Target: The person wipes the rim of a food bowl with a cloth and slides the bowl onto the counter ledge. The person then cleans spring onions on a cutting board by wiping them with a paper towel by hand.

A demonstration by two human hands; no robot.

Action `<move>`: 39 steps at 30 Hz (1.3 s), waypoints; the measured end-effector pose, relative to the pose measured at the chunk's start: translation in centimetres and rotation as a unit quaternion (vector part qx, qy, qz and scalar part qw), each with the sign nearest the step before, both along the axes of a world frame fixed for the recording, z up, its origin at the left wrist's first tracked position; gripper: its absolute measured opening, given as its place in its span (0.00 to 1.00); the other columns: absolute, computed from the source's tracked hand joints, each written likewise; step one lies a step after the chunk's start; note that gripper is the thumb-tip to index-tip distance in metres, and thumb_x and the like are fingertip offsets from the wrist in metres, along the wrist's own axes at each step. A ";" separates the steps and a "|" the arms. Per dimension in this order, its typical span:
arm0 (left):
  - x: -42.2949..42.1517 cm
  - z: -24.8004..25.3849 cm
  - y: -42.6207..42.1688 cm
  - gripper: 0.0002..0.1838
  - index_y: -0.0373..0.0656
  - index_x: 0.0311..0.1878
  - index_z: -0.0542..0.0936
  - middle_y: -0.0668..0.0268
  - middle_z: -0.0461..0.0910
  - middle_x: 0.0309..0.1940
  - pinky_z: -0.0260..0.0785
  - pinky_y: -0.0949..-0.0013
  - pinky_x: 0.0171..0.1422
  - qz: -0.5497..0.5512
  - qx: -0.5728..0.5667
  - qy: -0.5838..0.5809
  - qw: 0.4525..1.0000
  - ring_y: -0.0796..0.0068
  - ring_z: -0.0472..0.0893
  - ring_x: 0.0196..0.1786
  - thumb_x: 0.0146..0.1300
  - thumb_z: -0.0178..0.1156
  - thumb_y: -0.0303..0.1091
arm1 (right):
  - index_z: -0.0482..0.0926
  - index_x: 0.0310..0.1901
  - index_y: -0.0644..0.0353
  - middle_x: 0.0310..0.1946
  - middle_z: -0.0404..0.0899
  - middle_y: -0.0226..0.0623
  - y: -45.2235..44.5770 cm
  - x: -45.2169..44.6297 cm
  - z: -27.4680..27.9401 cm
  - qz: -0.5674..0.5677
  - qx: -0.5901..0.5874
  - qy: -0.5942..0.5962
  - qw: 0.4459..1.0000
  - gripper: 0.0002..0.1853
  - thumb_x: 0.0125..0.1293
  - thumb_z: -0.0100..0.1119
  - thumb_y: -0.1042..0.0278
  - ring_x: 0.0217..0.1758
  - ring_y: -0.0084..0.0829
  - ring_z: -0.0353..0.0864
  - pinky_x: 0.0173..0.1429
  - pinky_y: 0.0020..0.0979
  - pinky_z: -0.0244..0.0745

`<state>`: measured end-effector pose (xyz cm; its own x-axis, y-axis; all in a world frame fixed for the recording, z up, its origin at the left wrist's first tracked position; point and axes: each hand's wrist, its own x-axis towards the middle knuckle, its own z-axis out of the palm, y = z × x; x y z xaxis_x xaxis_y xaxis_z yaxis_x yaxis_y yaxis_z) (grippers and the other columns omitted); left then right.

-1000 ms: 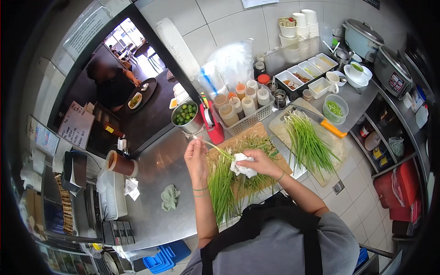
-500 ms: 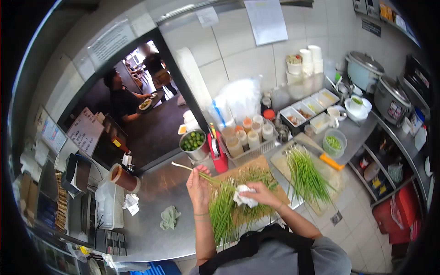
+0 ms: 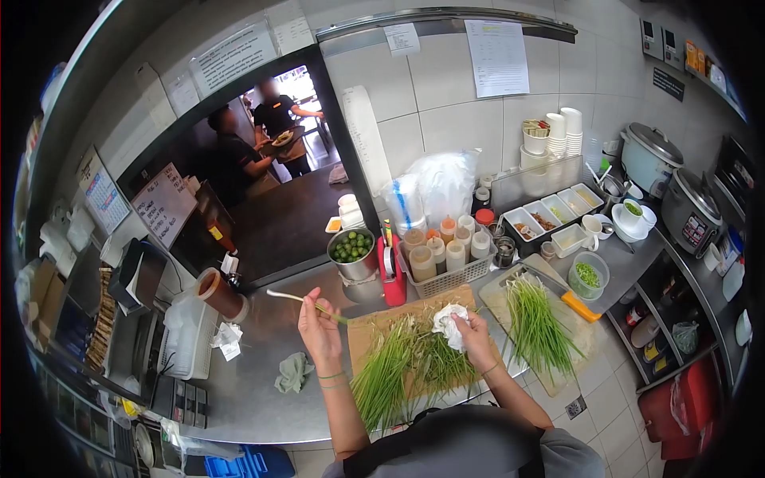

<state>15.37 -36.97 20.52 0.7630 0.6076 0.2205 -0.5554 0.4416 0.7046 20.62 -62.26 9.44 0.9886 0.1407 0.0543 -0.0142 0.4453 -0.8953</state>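
Note:
A single spring onion [image 3: 284, 295], white root end pointing left, is pinched in the fingers of my left hand [image 3: 320, 328]. My right hand [image 3: 476, 341] grips a crumpled white cloth or paper towel [image 3: 451, 325]; which of the two I cannot tell. Below and between both hands, a loose heap of spring onions [image 3: 386, 358] spreads over a brown board [image 3: 360, 328], with withered strands mixed in. To the right, a tidier bunch of spring onions [image 3: 538, 323] lies on a pale cutting board [image 3: 586, 346], and an orange-handled knife [image 3: 580, 307] is beside it.
Behind the board stand a pot of green limes [image 3: 351, 248], a red dispenser [image 3: 392, 271] and a basket of sauce bottles [image 3: 458, 275]. A tub of chopped greens [image 3: 588, 275] sits at the right. A grey-green cloth [image 3: 293, 373] lies left. Two people [image 3: 239, 159] stand beyond the hatch.
My left hand has shifted left with the spring onion. My right hand, still clutching the white cloth or towel, has moved right, away from the stalk. The camera view has shifted too.

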 end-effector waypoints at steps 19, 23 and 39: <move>0.6 -10.1 -9.0 0.12 0.40 0.35 0.78 0.51 0.77 0.22 0.67 0.54 0.31 -0.043 0.647 0.238 0.723 0.48 0.77 0.27 0.65 0.49 0.36 | 0.80 0.40 0.65 0.32 0.81 0.30 3.9 0.7 -2.9 0.115 0.066 0.090 0.987 0.09 0.62 0.59 0.69 0.29 0.17 0.78 0.32 0.20 0.71; -0.3 -9.3 -8.4 0.12 0.40 0.31 0.79 0.56 0.75 0.17 0.65 0.61 0.26 -0.126 0.602 0.268 0.742 0.60 0.76 0.20 0.65 0.51 0.37 | 0.80 0.39 0.64 0.32 0.81 0.30 2.4 2.0 -3.0 0.065 0.078 0.102 0.990 0.09 0.62 0.59 0.69 0.30 0.18 0.79 0.33 0.21 0.73; 8.6 -5.0 -17.4 0.10 0.46 0.49 0.69 0.74 0.59 0.19 0.48 0.82 0.18 -0.570 -0.123 0.243 0.775 0.86 0.59 0.18 0.71 0.44 0.38 | 0.79 0.40 0.64 0.31 0.79 0.30 0.2 1.5 -8.8 0.009 0.059 0.180 0.982 0.10 0.62 0.58 0.67 0.31 0.21 0.77 0.34 0.24 0.71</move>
<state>24.00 -54.39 15.48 0.7919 -0.5448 -0.2759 0.5990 0.6047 0.5250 22.10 -62.04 0.60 0.9441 0.1722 -0.2811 -0.3291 0.5426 -0.7729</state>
